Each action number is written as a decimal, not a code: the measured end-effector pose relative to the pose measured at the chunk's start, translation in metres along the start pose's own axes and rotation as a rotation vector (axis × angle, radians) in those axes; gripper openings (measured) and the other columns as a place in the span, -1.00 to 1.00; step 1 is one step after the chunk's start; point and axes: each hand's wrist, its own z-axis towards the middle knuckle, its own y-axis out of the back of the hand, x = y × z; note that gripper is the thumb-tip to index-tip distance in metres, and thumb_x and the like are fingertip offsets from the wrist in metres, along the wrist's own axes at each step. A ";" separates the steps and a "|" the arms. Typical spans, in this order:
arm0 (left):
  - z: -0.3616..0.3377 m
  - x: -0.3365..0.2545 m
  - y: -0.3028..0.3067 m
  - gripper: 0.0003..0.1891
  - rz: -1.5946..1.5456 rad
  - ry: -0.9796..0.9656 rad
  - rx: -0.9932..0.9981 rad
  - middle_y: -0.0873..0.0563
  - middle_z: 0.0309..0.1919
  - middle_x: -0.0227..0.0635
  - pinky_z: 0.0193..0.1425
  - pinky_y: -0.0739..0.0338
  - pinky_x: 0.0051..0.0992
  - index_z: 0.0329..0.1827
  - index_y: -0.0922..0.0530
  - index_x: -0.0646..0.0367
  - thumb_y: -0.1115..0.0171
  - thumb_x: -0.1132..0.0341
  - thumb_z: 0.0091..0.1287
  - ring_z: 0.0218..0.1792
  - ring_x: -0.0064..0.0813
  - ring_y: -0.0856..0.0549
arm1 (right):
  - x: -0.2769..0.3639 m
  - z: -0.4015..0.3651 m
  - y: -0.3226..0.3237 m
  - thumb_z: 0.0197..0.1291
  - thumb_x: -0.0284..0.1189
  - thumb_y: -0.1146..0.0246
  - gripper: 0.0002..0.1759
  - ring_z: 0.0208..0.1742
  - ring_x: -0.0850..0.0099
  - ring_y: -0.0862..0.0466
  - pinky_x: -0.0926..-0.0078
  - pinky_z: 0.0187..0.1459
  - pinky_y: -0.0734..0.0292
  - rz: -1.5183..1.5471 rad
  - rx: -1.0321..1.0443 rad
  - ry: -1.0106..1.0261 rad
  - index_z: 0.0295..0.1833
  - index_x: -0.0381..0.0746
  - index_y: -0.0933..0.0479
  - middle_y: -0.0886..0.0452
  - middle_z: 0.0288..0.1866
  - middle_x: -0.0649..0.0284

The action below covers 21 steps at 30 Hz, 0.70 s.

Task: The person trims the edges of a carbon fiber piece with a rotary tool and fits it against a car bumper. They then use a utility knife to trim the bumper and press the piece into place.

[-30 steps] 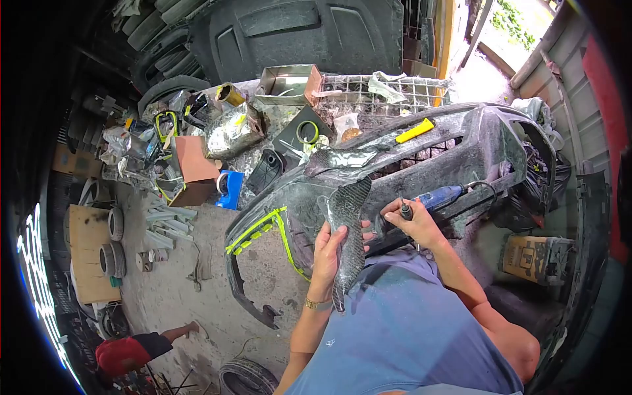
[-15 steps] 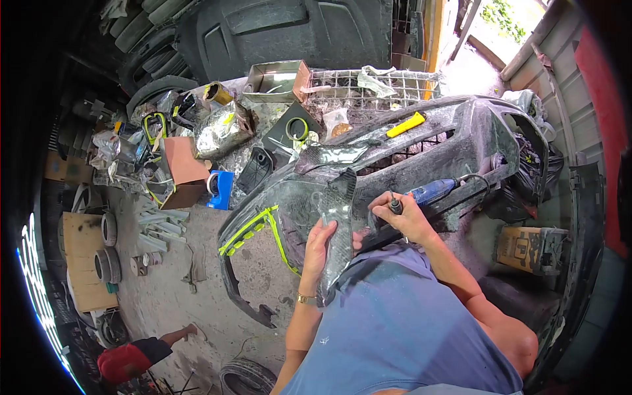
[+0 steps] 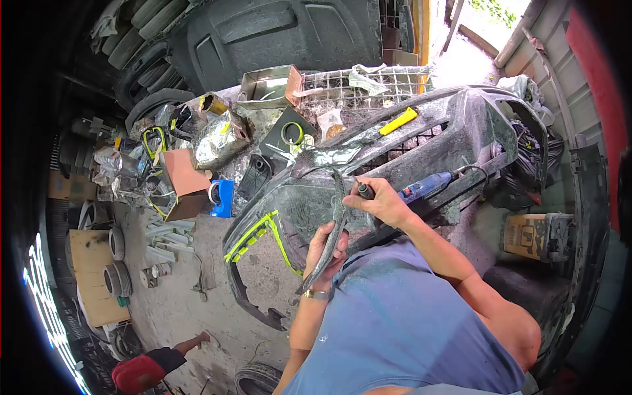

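Note:
My left hand (image 3: pixel 322 250) is closed around a thin, curved dark panel piece (image 3: pixel 340 214), which stands edge-on in front of my body. My right hand (image 3: pixel 385 204) grips the dark handpiece of a rotary tool (image 3: pixel 366 191), its narrow tip pointing left, close to the panel's upper part. Behind that hand, the blue rotary tool body (image 3: pixel 426 187) lies on a dusty car bumper (image 3: pixel 474 122), a cable running from its far end. Yellow-green masking tape (image 3: pixel 281 243) lines an opening on the bumper's left side.
A yellow-handled tool (image 3: pixel 399 122) lies on top of the bumper. Left of it, the cluttered bench holds a tape roll (image 3: pixel 291 133), a blue tape dispenser (image 3: pixel 222 197) and an open box (image 3: pixel 270 85). Tyres (image 3: pixel 117 280) stand at far left; another person (image 3: pixel 141 372) is low at left.
The panel piece has turned from showing its broad face to edge-on. My right hand has moved up and left with the handpiece, nearer the panel.

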 end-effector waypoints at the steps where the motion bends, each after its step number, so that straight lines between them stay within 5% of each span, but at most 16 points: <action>1: 0.000 0.001 -0.001 -0.65 0.003 -0.002 -0.002 -0.63 -0.60 -0.17 -0.80 -0.32 -0.69 -0.25 -0.54 0.29 0.03 0.17 0.53 -0.78 -0.56 -0.51 | -0.003 -0.001 -0.002 0.25 -0.35 -0.42 -0.77 -0.48 0.76 -0.20 0.65 -0.46 -0.10 -0.009 0.026 0.014 -0.34 -0.22 -0.53 -0.29 -0.54 0.60; 4: 0.003 0.003 -0.005 -0.68 -0.046 -0.062 -0.131 -0.55 -0.67 -0.25 -0.83 -0.23 -0.68 -0.18 -0.50 0.26 0.05 0.16 0.55 -0.84 -0.60 -0.40 | -0.010 -0.011 -0.006 0.26 -0.40 -0.40 -0.80 -0.46 0.75 -0.23 0.66 -0.44 -0.14 0.019 0.097 0.029 -0.33 -0.23 -0.54 -0.34 -0.51 0.58; 6: 0.005 0.000 0.003 -0.72 -0.223 -0.059 0.163 -0.44 -0.72 -0.35 -0.83 -0.16 -0.67 -0.14 -0.44 0.22 0.07 0.16 0.56 -0.85 -0.63 -0.32 | -0.005 -0.019 -0.006 0.27 -0.43 -0.37 -0.85 -0.50 0.77 -0.29 0.67 -0.47 -0.17 0.112 0.105 -0.089 -0.30 -0.23 -0.56 -0.40 -0.52 0.56; 9: 0.004 -0.002 0.001 -0.74 -0.310 -0.044 0.230 -0.35 -0.74 -0.41 -0.83 -0.13 -0.67 -0.15 -0.41 0.18 0.07 0.15 0.56 -0.86 -0.66 -0.25 | -0.011 -0.024 -0.001 0.28 -0.40 -0.36 -0.86 -0.57 0.77 -0.31 0.71 -0.55 -0.16 0.141 0.002 -0.147 -0.26 -0.22 -0.58 -0.43 -0.55 0.53; 15: 0.009 -0.004 -0.001 -0.74 -0.094 -0.153 0.180 -0.41 -0.65 -0.43 -0.72 -0.26 -0.63 -0.19 -0.39 0.17 0.03 0.15 0.55 -0.75 -0.65 -0.35 | -0.009 -0.039 -0.003 0.34 -0.29 -0.30 -0.77 -0.61 0.79 -0.29 0.73 -0.60 -0.12 0.146 0.079 -0.147 -0.15 -0.25 -0.61 -0.56 -0.51 0.47; 17: 0.011 0.002 -0.023 -0.71 0.219 -0.334 -0.369 -0.49 -0.61 -0.49 -0.67 -0.35 -0.63 -0.20 -0.46 0.14 -0.02 0.08 0.54 -0.68 -0.66 -0.45 | -0.012 -0.042 -0.010 0.34 -0.28 -0.31 -0.72 -0.55 0.78 -0.35 0.73 -0.52 -0.20 0.208 0.164 -0.112 -0.08 -0.30 -0.62 -0.64 -0.42 0.42; 18: 0.023 0.002 0.005 -0.70 0.358 -0.485 -0.468 -0.61 -0.46 -0.54 -0.52 -0.49 -0.61 -0.15 -0.52 0.08 -0.09 0.02 0.52 -0.54 -0.66 -0.58 | 0.005 -0.044 -0.008 0.32 -0.31 -0.34 -0.62 -0.23 0.64 -0.61 0.60 -0.07 -0.51 0.155 0.237 -0.252 0.07 -0.40 -0.58 -0.69 -0.29 0.32; 21: 0.022 0.008 -0.007 -0.82 0.463 -0.742 -0.475 -0.65 -0.26 -0.56 -0.27 -0.58 -0.62 -0.04 -0.53 0.04 -0.24 0.18 0.46 -0.35 -0.67 -0.63 | -0.010 -0.048 -0.008 0.29 -0.29 -0.38 -0.49 -0.21 0.67 -0.60 0.62 -0.05 -0.49 0.113 0.138 -0.286 0.19 -0.43 -0.51 -0.70 -0.25 0.32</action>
